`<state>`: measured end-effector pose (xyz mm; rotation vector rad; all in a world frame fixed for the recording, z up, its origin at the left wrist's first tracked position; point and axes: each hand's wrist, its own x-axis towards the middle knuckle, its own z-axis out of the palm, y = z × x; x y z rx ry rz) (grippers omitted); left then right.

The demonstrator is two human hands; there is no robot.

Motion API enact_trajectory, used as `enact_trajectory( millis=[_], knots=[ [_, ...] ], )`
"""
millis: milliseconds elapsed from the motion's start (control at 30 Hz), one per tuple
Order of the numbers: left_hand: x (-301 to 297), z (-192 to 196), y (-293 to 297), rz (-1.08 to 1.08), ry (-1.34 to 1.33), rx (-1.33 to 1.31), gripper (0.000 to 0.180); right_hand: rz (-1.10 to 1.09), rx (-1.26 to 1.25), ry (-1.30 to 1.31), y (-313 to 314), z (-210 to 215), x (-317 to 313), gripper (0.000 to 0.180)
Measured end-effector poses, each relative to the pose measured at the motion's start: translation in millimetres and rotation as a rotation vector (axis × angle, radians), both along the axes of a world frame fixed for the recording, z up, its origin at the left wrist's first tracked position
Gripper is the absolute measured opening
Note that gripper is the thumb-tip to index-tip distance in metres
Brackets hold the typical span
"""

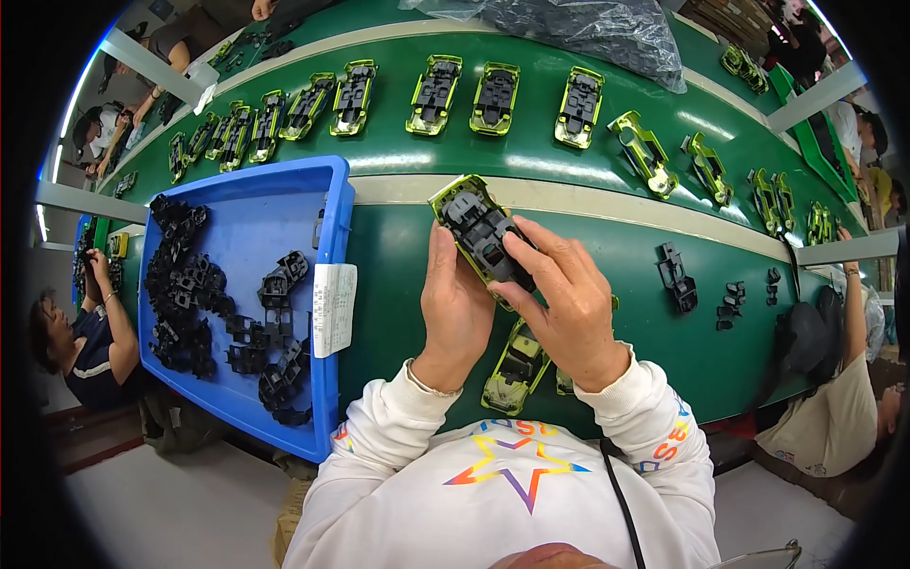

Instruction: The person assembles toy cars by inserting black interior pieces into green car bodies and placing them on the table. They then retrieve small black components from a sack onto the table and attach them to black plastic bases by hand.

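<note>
Your single head camera looks steeply down from above your chest, close over your hands (pixel 517 289) at centre. It faces the green tabletop (pixel 398 284), which curves away toward twelve o'clock; fisheye edges bend everything near the rim.

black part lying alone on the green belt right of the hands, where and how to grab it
Take the black part across its narrow middle, from above. It lies flat and apart from the small black bits, long axis running away from the person, so both long sides are free for a pinch.
</note>
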<state>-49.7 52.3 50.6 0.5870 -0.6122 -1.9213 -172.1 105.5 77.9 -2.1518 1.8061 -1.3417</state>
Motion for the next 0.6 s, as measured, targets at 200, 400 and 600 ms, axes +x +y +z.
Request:
enact_trajectory(
  millis=[200,400,600],
  knots=[
    [0,1,0,0.001,0.0,0.009,0.051,0.011,0.011,-0.057,-2,-2,-1,0.046],
    [2,-5,0,-0.006,0.007,0.022,0.048,0.012,0.26,-0.134,3,13,5,0.046],
    [3,-3,-1,0.002,-0.018,0.02,0.048,0.095,0.29,-0.047,3,21,0,0.045]
  ],
)
